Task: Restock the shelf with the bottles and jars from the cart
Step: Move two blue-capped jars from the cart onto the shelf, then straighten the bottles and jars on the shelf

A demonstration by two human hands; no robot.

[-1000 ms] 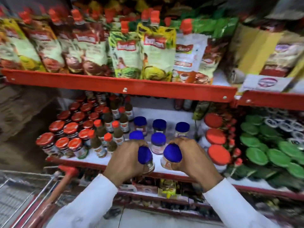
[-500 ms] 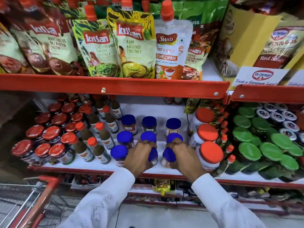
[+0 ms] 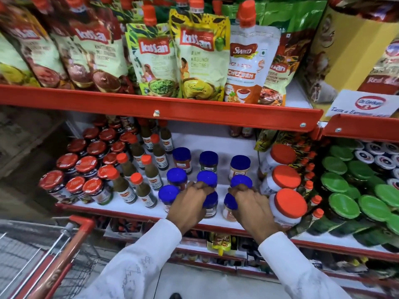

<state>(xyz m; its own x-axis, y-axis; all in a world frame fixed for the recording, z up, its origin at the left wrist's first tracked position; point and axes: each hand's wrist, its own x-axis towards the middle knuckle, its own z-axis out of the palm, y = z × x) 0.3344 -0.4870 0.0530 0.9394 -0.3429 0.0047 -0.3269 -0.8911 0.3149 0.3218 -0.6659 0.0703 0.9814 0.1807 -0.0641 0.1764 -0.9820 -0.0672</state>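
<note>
Both my hands rest on blue-lidded jars at the front of the white middle shelf (image 3: 121, 207). My left hand (image 3: 190, 203) covers a blue-lidded jar (image 3: 211, 203) from above, fingers curled over its lid. My right hand (image 3: 251, 205) grips another blue-lidded jar (image 3: 229, 207) the same way. Both jars stand on the shelf board in the front row. More blue-lidded jars (image 3: 208, 161) stand in rows behind them. The red-handled wire cart (image 3: 73, 244) is at the lower left.
Red-lidded jars (image 3: 86, 165) and small orange-capped bottles (image 3: 151, 171) fill the shelf's left. White jars with orange lids (image 3: 289, 203) stand right of my right hand, green lids (image 3: 345, 203) beyond. Chutney pouches (image 3: 200, 61) hang above the red shelf edge (image 3: 172, 108).
The two jars, held above the shelf front a second ago, have come down into the front row. Both hands moved forward and down with them; the view has closed in.
</note>
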